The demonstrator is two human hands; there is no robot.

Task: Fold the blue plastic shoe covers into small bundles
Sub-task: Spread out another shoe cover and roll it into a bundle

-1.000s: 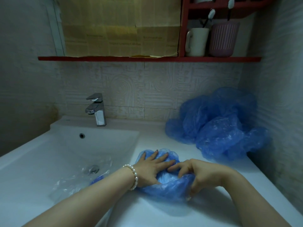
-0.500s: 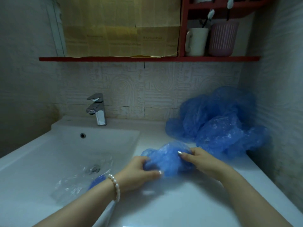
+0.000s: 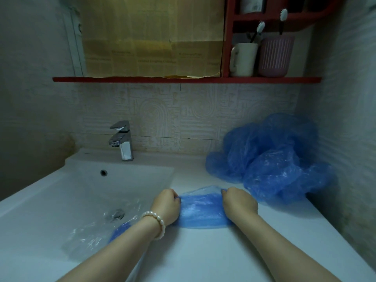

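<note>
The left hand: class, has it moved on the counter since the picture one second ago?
Yes. The left hand now grips the shoe cover's left end, having slid left off the cover's top, toward the sink basin.

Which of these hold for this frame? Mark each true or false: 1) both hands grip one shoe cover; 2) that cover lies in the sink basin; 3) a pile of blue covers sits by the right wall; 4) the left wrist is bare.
1) True: the left hand and right hand grip the ends of one shoe cover.
2) False: it lies on the counter, right of the sink basin.
3) True: the pile of blue covers sits there.
4) False: it wears a pearl bracelet.
</note>
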